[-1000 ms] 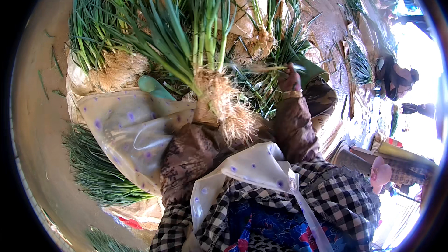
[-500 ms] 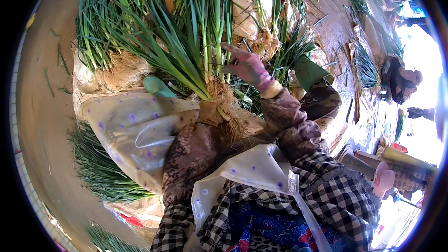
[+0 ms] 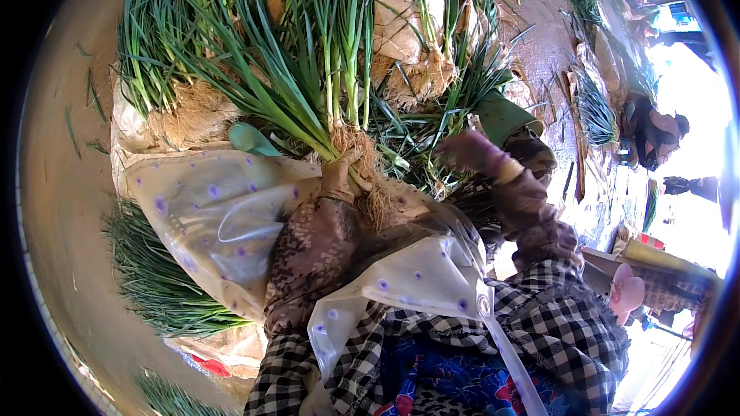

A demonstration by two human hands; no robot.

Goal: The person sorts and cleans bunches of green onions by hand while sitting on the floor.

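Observation:
My left hand (image 3: 338,175), in a dirt-coloured glove, is closed around the root end of a bunch of green garlic (image 3: 297,112). Long flat leaves fan away from me, and the pale stringy roots (image 3: 379,204) hang over the hand. My right hand (image 3: 472,152), in a stained pinkish glove, is off to the right of the bunch, above a heap of loose green trimmings (image 3: 408,139). Motion smears its fingers, so their hold cannot be made out. A clear apron with purple dots (image 3: 193,192) spreads beside my left forearm.
Bundles with bushy roots (image 3: 193,108) lie on pale sacks (image 3: 397,19) ahead. Another leafy pile (image 3: 169,270) is at the left. Green boots (image 3: 505,117) flank the trimmings. People (image 3: 655,131) and a pink object (image 3: 627,293) show at the right.
My right hand has left the upright stalks and moved right and slightly toward me, over the trimmings. My left hand keeps its grip on the root end.

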